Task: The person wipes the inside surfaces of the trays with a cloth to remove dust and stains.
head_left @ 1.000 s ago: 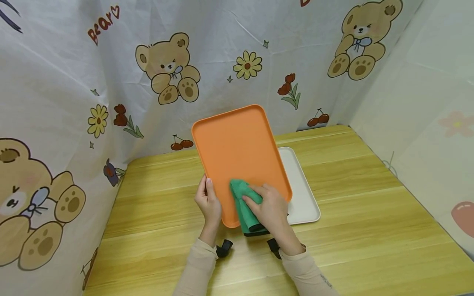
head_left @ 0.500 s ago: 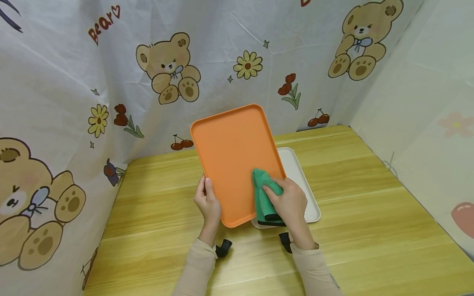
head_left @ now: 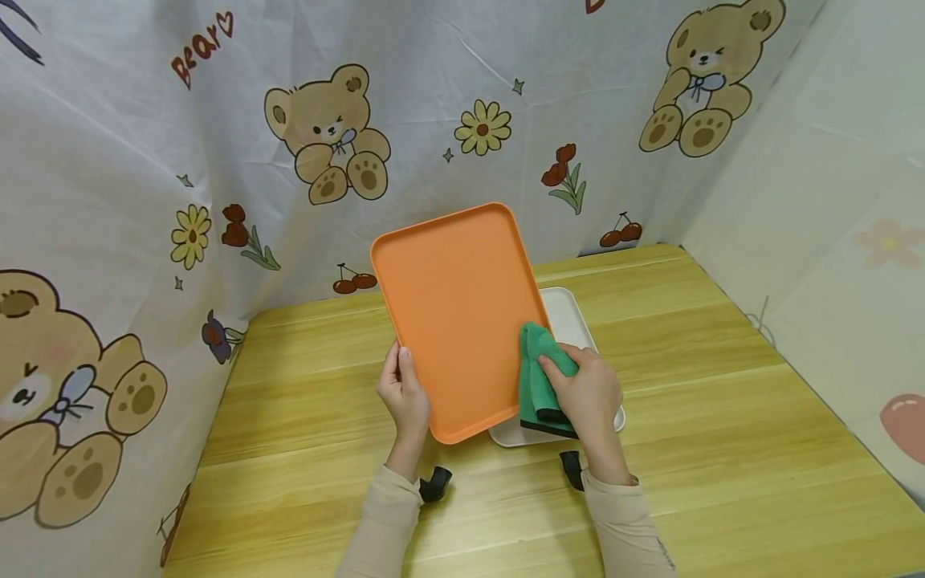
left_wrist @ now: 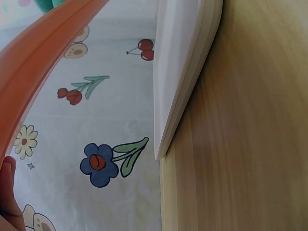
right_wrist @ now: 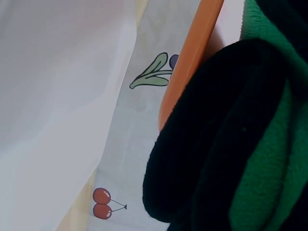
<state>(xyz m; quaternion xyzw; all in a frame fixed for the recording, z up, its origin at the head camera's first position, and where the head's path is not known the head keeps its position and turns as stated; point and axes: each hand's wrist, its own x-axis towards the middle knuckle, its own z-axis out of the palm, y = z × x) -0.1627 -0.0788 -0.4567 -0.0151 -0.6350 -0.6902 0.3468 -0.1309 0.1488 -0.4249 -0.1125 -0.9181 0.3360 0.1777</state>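
Note:
My left hand grips an orange rectangular tray by its left edge, thumb on the front rim. The tray is held up off the table, tilted toward the head camera. My right hand holds a folded green cloth with black edging, bunched between thumb and fingers, at the tray's lower right edge. In the right wrist view the green cloth fills the right side, close to the orange rim. Fingers behind the tray and under the cloth are hidden.
A white tray lies on the wooden table, partly covered by the orange tray and the cloth. A printed fabric curtain stands behind the table and along its left. Black wrist mounts sit at both cuffs.
My right hand has slid the cloth rightward across the orange tray, from its lower middle to its right edge. The left hand and the tray have hardly moved.

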